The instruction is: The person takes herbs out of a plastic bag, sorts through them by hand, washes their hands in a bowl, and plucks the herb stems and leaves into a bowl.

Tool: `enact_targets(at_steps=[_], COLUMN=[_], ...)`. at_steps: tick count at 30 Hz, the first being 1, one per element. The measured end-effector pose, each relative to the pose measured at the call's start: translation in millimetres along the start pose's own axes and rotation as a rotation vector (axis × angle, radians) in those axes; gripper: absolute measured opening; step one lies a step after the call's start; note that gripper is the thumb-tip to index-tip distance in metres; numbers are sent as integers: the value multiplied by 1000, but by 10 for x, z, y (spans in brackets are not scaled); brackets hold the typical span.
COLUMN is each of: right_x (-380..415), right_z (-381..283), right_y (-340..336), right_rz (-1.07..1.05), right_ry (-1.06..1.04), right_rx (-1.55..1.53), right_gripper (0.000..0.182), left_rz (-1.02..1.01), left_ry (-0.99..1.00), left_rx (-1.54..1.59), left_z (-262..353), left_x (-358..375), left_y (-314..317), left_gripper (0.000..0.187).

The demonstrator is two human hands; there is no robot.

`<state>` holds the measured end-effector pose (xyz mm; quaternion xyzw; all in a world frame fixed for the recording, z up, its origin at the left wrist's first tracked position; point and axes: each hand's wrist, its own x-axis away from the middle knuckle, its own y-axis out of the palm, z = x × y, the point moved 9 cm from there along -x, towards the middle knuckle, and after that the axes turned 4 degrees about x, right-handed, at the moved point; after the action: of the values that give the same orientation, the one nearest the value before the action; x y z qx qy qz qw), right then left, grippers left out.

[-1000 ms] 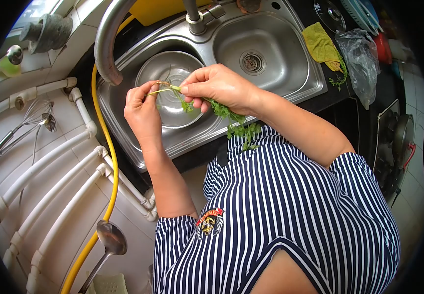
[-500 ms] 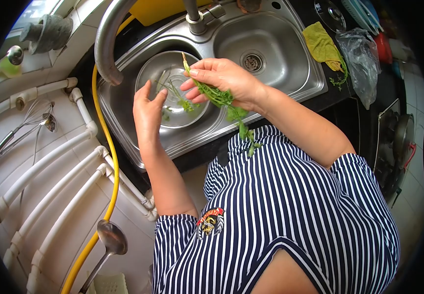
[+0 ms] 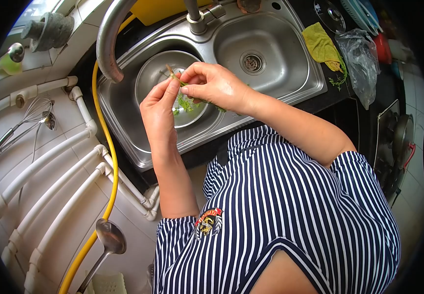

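Over the left sink bowl, my left hand (image 3: pixel 159 111) pinches the root end of a coriander sprig (image 3: pixel 171 72) between thumb and forefinger. My right hand (image 3: pixel 218 88), fingers curled, grips the same sprig just beside it, hiding most of the stems. A few green leaves poke out below the right palm. Beneath both hands, a round metal basin (image 3: pixel 145 68) sits in the sink (image 3: pixel 119 110), with loose green leaves (image 3: pixel 186 103) in it.
A curved faucet (image 3: pixel 106 44) arches at the upper left, near a yellow hose (image 3: pixel 105 127). Right of the sink lie a yellow cloth (image 3: pixel 322 44), a clear plastic bag (image 3: pixel 360 63) and some green sprigs (image 3: pixel 338 81). A ladle (image 3: pixel 111 235) hangs at lower left.
My left hand has moved up and right, from open to pinching the root end. My right hand has turned and closed further around the coriander, whose hanging leaves are now mostly hidden.
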<state>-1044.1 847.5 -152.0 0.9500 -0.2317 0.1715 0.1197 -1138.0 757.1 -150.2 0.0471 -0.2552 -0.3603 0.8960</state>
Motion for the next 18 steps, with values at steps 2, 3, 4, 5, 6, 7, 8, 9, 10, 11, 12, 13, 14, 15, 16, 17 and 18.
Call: enact_targets(at_steps=[2, 3, 4, 5, 6, 7, 8, 9, 10, 11, 12, 13, 14, 15, 16, 17, 18], right_x=[20, 41, 52, 48, 44, 53, 60, 66, 69, 69, 67, 65, 67, 70, 74, 71, 69], right_z=[-12, -18, -19, -2, -40, -96, -112, -115, -105, -105, -85, -66, -67, -89, -110, -112, -130], right_y=[-23, -32, -42, -42, -69, -95, -107, -107, -102, -100, -95, -89, -86, -99, -111, -112, -129], right_rz=[25, 42, 59, 59, 91, 123, 126, 115, 104, 104, 96, 88, 88, 109, 130, 130, 150], right_ry=[-7, -2, 2, 1, -72, -146, -146, -121, -95, -95, -76, -57, -57, -75, -94, -94, -106], right_rx=[75, 59, 42, 42, 125, 210, 210, 232, 254, 254, 253, 253, 253, 258, 263, 263, 299], right_gripper=[19, 17, 16, 16, 16, 15, 15, 16, 17, 17, 17, 17, 17, 17, 17, 17, 17], left_rz=[0, -20, -41, -41, -57, -75, -77, -91, -105, -105, -97, -88, -88, -43, 2, 2, 20], left_ry=[13, 36, 59, 59, 65, 71, 71, 64, 57, 57, 52, 47, 47, 88, 129, 129, 149], left_rx=[-39, -45, -51, -52, -38, -25, -24, -17, -11, -11, -67, -122, -122, -213, -305, -305, -355], left_z=[12, 26, 40, 25, 6, -7, -16, -29, -36, -31, -33, -34, -28, 20, 72, 93, 138], left_x=[16, 20, 23, 17, 4, -5, -9, -9, -7, -6, -4, -3, 1, 7, 19, 34, 56], left_y=[9, 28, 46, 31, 22, 23, 20, 26, 32, 26, 15, 6, 13, -6, -20, 3, 21], left_gripper=[19, 19, 18, 18, 17, 17, 17, 16, 16, 16, 17, 18, 18, 19, 19, 19, 19])
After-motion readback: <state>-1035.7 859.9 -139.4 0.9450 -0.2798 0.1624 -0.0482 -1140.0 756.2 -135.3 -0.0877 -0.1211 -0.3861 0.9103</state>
